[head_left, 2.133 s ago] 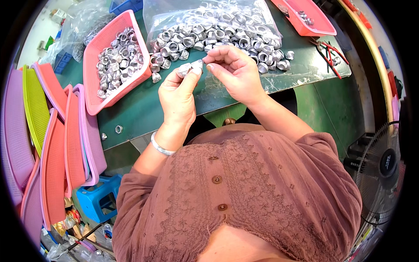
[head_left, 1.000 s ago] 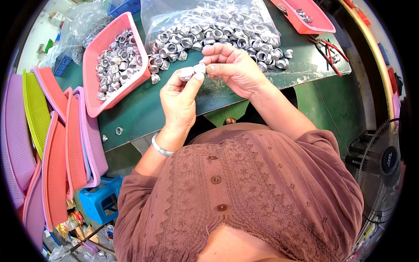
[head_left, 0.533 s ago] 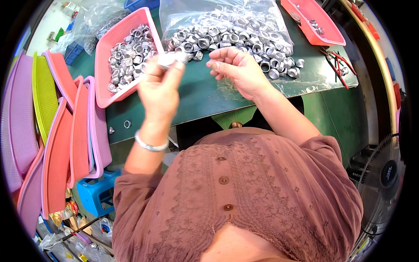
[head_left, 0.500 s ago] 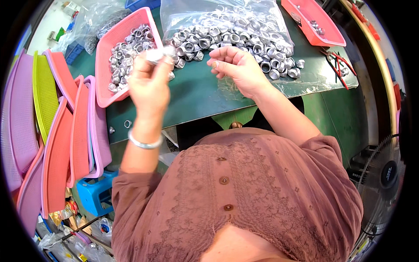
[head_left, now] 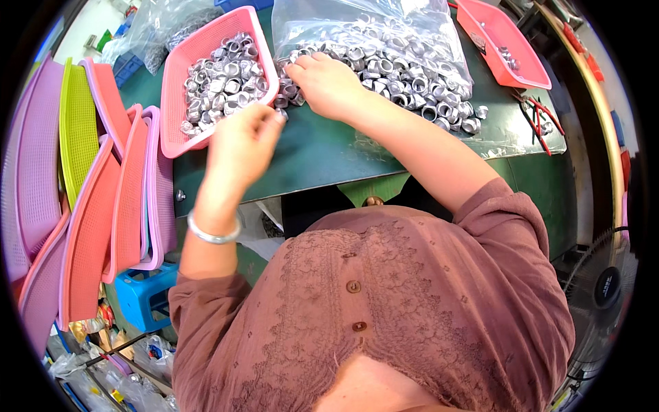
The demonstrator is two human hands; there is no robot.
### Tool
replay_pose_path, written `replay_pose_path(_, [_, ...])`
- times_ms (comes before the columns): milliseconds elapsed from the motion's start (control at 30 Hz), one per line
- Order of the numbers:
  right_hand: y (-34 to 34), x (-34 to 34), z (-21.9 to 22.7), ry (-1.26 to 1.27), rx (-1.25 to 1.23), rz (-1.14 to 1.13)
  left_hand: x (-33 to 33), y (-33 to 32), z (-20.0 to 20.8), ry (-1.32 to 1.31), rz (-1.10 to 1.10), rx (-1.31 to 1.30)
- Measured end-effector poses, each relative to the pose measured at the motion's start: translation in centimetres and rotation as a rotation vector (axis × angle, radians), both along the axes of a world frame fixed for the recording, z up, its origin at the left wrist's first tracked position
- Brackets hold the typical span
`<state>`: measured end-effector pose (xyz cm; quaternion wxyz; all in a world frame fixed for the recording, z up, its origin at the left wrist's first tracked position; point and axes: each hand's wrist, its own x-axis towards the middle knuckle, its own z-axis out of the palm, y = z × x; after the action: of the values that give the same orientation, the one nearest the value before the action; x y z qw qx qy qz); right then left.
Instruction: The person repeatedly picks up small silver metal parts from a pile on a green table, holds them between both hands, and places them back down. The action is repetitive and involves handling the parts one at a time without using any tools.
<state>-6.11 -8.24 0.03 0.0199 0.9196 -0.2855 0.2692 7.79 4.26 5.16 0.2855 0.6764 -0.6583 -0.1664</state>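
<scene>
Silver metal rings (head_left: pixel 405 65) heaped on clear bag, upper centre of green bench (head_left: pixel 329 154). We see left hand (head_left: pixel 240 144) back from pink tray (head_left: pixel 206 75), upper left, fingers loosely curled, now empty: ring dropped in tray. Right hand (head_left: pixel 329 82) has moved to heap edge, fingers closing on next ring, grip unclear.
</scene>
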Motion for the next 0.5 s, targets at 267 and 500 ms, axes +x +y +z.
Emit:
replay_pose_path(267, [-0.3, 0.1, -0.2, 0.057, -0.096, 0.067, -0.8, -1.3, -5.3, -0.471, 0.035, -0.067])
replay_pose_path(500, [0.2, -2.4, -0.4, -0.315, 0.262, 0.194, -0.5, -1.1, -5.3, -0.434, 0.064, -0.13])
